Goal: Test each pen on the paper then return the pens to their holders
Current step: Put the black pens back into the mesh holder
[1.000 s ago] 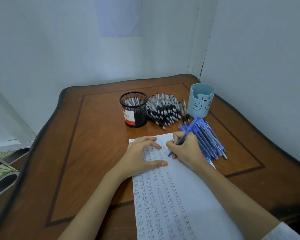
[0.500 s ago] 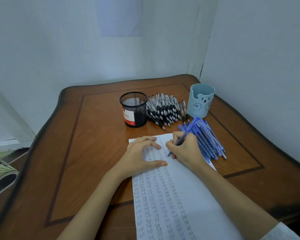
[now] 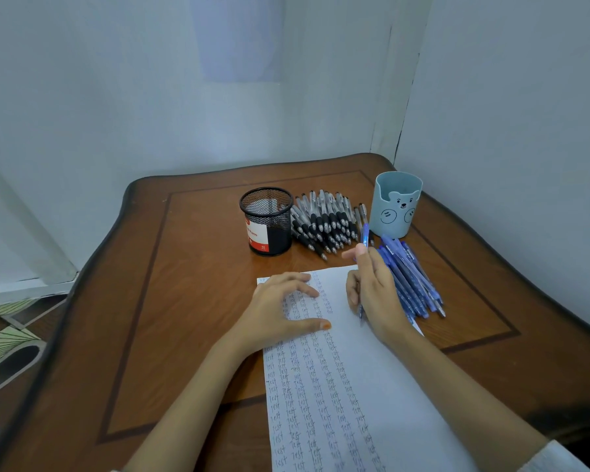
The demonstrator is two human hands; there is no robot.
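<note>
A white sheet of paper [image 3: 382, 386] covered in columns of handwritten "test" lies on the wooden table. My left hand [image 3: 280, 311] rests flat on its top left part, fingers spread. My right hand [image 3: 375, 294] grips a blue pen [image 3: 365, 235], lifted off the sheet with its top end pointing away from me. A pile of blue pens [image 3: 413, 277] lies right of the paper. Black pens [image 3: 324, 223] are heaped between a black mesh holder [image 3: 266, 221] and a light blue bear holder [image 3: 397, 204].
The wooden table [image 3: 191, 301] sits in a corner with walls close behind and on the right. Its left edge drops to a patterned floor [image 3: 4, 338]. A pale sheet [image 3: 239, 35] hangs on the back wall.
My right hand has stopped writing and raised the blue pen off the paper, turning it more upright. My left hand stays on the sheet.
</note>
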